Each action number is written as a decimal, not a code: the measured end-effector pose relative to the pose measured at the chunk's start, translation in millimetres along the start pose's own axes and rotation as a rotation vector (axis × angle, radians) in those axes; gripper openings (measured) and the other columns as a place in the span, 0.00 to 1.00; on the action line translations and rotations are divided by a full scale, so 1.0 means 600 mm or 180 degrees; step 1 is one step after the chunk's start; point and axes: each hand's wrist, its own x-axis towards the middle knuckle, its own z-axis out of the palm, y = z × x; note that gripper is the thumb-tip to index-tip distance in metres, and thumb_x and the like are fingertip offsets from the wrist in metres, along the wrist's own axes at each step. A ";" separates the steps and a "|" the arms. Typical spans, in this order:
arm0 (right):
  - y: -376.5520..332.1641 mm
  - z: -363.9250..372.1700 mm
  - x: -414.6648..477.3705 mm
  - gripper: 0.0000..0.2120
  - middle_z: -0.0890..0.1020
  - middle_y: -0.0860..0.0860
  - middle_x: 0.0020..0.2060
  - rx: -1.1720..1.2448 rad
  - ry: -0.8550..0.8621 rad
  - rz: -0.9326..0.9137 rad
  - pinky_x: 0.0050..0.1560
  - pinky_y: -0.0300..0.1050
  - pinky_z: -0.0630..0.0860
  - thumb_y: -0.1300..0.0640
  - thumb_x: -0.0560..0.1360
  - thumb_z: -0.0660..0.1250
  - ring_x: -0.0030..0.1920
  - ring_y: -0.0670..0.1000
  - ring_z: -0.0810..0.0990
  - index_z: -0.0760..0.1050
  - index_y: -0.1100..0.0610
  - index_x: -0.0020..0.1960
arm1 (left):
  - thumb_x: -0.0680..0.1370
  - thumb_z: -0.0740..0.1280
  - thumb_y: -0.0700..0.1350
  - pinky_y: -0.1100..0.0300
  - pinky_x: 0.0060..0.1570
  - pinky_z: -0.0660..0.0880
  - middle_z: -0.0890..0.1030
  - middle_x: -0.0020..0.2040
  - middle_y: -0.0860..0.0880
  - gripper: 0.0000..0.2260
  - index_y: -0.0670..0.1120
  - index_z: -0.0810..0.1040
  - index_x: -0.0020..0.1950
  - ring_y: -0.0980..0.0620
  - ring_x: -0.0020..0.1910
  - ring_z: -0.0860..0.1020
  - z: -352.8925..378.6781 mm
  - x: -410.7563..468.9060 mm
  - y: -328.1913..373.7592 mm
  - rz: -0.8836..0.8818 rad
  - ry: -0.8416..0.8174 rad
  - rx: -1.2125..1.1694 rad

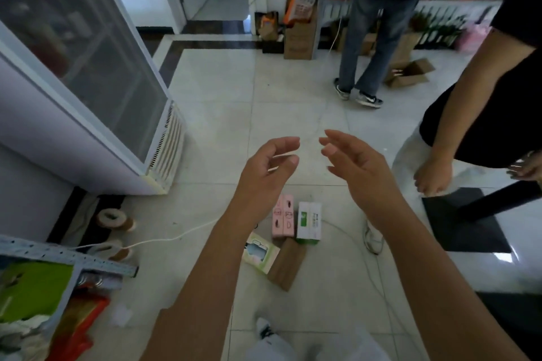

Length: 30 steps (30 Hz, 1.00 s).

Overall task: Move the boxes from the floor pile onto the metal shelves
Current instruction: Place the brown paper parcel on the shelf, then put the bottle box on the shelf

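Reach phase. Left hand (264,164) and right hand (357,167), both empty with fingers loosely spread, hover above the pink box (283,220). The white-green box (309,221) and brown box (286,264) lie just beside it. Next, probably: stoop, grip one, carry it to the metal shelf (67,255) at its left.

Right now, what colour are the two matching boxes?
Pink boxes, best seen in the head view.

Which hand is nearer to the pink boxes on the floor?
Left. The left hand hovers just above the pink boxes in the picture; the right hand is farther off, up and to their right.
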 end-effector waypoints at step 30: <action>0.784 0.311 0.465 0.17 0.76 0.55 0.63 -0.1461 -0.2383 0.1953 0.46 0.40 0.74 0.54 0.81 0.62 0.59 0.57 0.78 0.71 0.54 0.69 | 0.77 0.66 0.42 0.53 0.51 0.77 0.80 0.58 0.44 0.18 0.49 0.75 0.67 0.48 0.52 0.80 0.076 0.174 -0.877 -0.3971 0.2809 -0.1280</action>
